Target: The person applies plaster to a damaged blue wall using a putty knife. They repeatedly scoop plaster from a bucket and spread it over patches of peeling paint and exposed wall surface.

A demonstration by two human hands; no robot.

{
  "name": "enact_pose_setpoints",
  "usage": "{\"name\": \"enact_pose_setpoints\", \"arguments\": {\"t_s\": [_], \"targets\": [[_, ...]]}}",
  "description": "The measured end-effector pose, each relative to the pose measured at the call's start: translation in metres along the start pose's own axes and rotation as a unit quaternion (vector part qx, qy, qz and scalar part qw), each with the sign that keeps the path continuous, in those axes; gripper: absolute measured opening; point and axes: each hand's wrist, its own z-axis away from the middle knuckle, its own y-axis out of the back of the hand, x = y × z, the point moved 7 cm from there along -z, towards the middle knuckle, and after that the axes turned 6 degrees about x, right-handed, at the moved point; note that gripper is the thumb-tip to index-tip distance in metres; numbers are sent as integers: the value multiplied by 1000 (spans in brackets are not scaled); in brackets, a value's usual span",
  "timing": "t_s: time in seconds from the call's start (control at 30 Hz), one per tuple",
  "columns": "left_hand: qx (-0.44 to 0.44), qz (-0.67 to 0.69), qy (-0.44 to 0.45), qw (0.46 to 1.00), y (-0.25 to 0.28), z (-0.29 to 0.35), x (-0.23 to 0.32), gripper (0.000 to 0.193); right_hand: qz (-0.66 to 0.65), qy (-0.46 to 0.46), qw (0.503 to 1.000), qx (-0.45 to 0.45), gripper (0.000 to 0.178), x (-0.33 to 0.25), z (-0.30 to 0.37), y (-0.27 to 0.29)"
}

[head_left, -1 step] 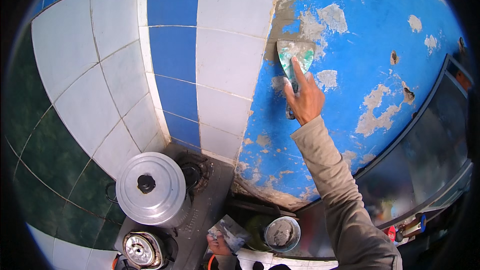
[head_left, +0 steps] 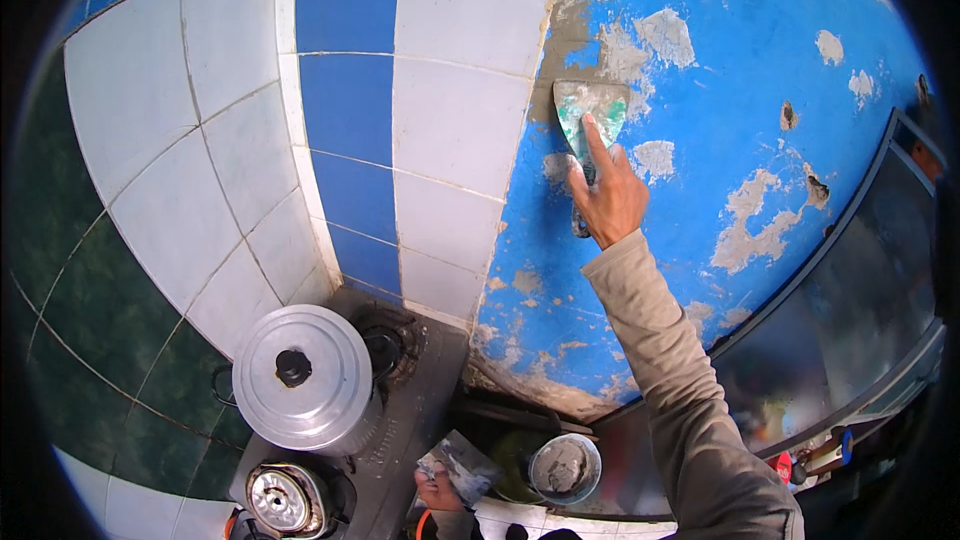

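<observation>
My right hand (head_left: pixel 612 198) is closed round the handle of a putty knife (head_left: pixel 590 105), its index finger stretched along the blade. The broad blade, smeared grey and green, lies against the blue wall (head_left: pixel 740 70) beside the tile edge. Grey filler (head_left: pixel 567 40) covers a strip just above it, and bare pale patches show where paint has flaked. Low in the picture my left hand (head_left: pixel 437 488) grips a flat, putty-smeared metal plate (head_left: pixel 462 464); part of this hand is cut off from sight. Beside the plate stands a tub of grey putty (head_left: pixel 563 467).
A lidded aluminium pot (head_left: pixel 300 377) sits on the dark stove (head_left: pixel 400 440) at lower left, near a smaller metal pot (head_left: pixel 280 498). White and blue tiles (head_left: pixel 347 105) border the painted wall. A dark glass-fronted cabinet (head_left: pixel 820 330) runs along the right, with small items (head_left: pixel 815 460) below.
</observation>
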Motion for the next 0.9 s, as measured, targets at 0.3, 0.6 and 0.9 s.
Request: {"name": "enact_pose_setpoints", "arguments": {"t_s": [0.3, 0.6, 0.9], "targets": [[23, -62, -22, 998, 4, 7, 9, 15, 21, -8, 995, -96, 65, 0, 45, -18], [-75, -253, -84, 961, 42, -20, -67, 48, 35, -25, 995, -87, 66, -3, 21, -4], [-68, -142, -118, 980, 16, -7, -34, 37, -265, -206, 901, -276, 52, 20, 115, 58]]}}
